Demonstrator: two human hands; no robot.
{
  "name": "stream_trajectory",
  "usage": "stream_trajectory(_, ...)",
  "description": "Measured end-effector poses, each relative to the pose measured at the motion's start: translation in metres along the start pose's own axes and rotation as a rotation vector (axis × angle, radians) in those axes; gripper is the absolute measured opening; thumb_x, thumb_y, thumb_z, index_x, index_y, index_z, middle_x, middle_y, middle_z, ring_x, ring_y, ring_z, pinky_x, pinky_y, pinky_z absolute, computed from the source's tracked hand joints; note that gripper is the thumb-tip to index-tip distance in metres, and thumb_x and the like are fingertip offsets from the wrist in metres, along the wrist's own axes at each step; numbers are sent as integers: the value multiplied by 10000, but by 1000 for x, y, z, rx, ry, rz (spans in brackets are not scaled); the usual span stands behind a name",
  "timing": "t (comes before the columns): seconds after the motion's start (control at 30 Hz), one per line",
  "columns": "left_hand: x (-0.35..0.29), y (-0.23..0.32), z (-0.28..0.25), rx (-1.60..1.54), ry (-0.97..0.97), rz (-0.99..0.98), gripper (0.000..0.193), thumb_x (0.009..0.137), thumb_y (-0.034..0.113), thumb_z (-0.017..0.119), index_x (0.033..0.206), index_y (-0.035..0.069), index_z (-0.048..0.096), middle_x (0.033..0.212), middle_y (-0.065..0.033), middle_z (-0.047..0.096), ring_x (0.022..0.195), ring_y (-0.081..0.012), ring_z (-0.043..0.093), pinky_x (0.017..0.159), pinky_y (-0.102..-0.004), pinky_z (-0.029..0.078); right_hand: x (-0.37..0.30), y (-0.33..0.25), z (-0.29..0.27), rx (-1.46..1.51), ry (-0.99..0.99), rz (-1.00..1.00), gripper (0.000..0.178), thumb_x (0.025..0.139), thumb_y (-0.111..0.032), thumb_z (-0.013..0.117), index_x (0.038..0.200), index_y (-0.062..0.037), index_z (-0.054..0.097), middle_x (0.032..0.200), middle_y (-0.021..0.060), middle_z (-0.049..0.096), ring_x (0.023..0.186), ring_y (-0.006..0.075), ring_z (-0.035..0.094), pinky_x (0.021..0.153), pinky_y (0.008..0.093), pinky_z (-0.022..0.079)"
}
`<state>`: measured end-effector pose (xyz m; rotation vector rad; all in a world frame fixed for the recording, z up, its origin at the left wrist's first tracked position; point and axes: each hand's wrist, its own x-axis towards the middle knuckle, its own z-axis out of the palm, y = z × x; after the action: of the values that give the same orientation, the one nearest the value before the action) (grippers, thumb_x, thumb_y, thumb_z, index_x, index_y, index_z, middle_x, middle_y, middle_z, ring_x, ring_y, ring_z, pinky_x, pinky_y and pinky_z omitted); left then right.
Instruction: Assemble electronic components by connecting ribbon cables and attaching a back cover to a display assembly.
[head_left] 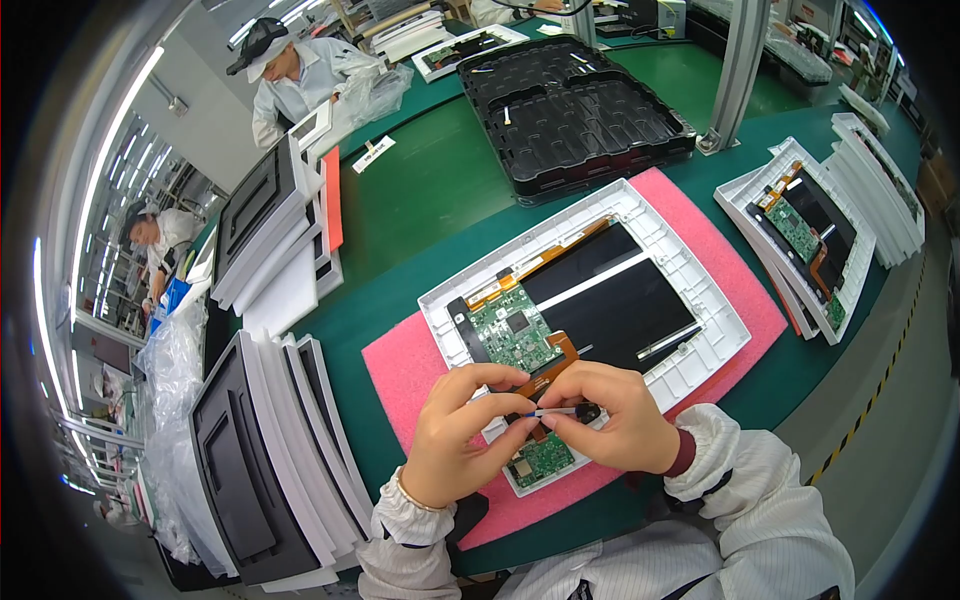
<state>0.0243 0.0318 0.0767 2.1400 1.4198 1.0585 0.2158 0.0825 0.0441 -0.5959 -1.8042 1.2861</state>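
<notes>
Between my hands is a small thin part (562, 411) with a blue end and a dark, rounded end; its exact kind is too small to make out. My left hand (455, 430) pinches it near the blue end between thumb and finger. My right hand (625, 420) grips it near the dark end, fingertips almost meeting the left ones. Below both hands lies an open white display housing (722, 335), holding a black panel, a green circuit board (512, 328) and an orange flat cable (563, 352). A second small board (545, 458) sits at its near edge, partly behind my hands.
Pink foam (405, 365) lies under the housing on the green table. A black plastic tray (580, 120) stands beyond. Stacked panels (240, 470) line the left; more open housings (800, 240) lean at the right, near a metal post (738, 80). A co-worker (295, 75) handles clear plastic.
</notes>
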Motion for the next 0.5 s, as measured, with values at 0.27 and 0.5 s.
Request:
stream_trajectory(0.27,0,0,0,10,16,-5,226,675,37,766,881,71,679,1022,-85,637,933,-248,613,782,-348,477,-1,5,3,-156,52,-177,148,752,36,703,887,9,649,856,104,642,741,183,656,625,271,537)
stream_trajectory(0.5,2,0,0,-39,13,-27,202,733,59,725,926,56,669,1043,-99,630,947,-262,608,815,-355,471,-1,3,2,-118,70,-140,145,751,37,698,883,6,648,836,93,639,717,162,636,601,253,517)
